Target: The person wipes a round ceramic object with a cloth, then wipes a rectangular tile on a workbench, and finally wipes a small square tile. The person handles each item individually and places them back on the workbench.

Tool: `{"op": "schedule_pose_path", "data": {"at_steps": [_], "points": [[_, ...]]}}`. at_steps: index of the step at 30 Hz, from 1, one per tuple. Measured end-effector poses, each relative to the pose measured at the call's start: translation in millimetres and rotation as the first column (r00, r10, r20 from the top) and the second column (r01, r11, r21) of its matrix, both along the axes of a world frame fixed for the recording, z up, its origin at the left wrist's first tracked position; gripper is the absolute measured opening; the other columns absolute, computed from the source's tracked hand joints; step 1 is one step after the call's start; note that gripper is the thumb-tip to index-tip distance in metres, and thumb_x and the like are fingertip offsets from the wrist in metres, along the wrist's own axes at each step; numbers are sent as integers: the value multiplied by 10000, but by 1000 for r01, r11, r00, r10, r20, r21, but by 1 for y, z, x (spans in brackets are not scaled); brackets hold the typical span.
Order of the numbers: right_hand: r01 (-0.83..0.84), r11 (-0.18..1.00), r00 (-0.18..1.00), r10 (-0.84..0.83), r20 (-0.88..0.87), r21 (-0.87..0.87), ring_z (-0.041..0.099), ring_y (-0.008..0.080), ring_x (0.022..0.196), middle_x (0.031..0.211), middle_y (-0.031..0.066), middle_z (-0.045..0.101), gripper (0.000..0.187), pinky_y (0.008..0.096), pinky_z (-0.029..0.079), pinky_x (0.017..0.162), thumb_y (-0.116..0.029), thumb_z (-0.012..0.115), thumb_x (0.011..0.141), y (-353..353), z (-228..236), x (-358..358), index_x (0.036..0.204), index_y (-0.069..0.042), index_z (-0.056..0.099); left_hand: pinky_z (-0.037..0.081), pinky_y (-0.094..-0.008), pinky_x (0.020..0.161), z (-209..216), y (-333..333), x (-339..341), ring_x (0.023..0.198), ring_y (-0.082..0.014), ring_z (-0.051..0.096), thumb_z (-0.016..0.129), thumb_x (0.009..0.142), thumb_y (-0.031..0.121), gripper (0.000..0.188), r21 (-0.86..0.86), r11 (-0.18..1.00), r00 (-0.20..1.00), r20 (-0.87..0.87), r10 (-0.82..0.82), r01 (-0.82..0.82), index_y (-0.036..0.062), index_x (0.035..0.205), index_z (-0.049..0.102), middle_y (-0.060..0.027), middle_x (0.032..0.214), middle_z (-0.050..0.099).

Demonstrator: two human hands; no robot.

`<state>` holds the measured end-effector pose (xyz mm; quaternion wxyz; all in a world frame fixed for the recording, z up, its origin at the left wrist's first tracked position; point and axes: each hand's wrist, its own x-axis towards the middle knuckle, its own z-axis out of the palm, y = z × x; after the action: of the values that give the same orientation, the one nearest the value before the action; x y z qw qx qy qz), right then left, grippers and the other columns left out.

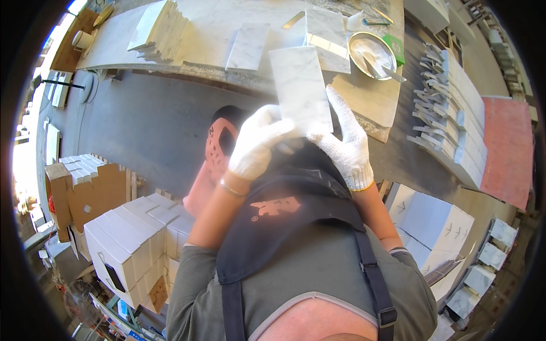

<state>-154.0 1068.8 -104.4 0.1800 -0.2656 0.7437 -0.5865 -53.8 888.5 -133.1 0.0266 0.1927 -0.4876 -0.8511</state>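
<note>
A rectangular white marble tile (300, 85) with faint grey veins is held up in front of my apron, over the near edge of the workbench. My left hand (259, 141), in a white knitted glove, grips its lower left corner. The gloved right hand (346, 139) holds the lower right corner, with its fingers along the right edge. Beyond the tile, another marble tile (248, 46) lies flat on the bench, and more tiles (325, 28) lie to its right. A round bowl (372, 55) of white paste with a spatula in it stands at the right.
On the bench (205, 54), a stack of tiles (159, 31) stands at the far left. A green box (393, 48) sits beside the bowl. White cartons (128, 241) are piled at my left, with more cartons (429, 221) at my right. Rows of slabs (455, 108) stand farther right.
</note>
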Motion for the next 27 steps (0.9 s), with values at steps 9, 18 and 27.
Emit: {"op": "schedule_pose_path", "data": {"at_steps": [9,18,27], "points": [[173,985,905,-156,396,-8,637,214,1192,1346,164,649,541,318,501,1012,-245,626,1009,26,8,-16,1444,65,543,576,-301,705,2,-4,23,820,-196,707,775,917,218,416,124,989,997,-35,-75,79,-46,1186,599,-121,981,701],[-49,998,878,65,473,-47,640,170,1088,1216,107,707,431,322,498,973,-119,647,949,16,9,0,1335,72,626,592,-301,703,-3,0,34,831,-178,707,762,907,101,316,109,980,986,-6,-167,166,-12,1168,624,-84,1007,692],[-74,997,865,71,496,-14,649,153,1051,1172,103,730,386,313,507,959,-96,689,927,13,3,0,1276,68,674,587,-291,761,-10,-1,39,893,-153,700,743,917,61,328,73,979,979,54,-194,190,-9,1219,639,-66,1057,700]]}}
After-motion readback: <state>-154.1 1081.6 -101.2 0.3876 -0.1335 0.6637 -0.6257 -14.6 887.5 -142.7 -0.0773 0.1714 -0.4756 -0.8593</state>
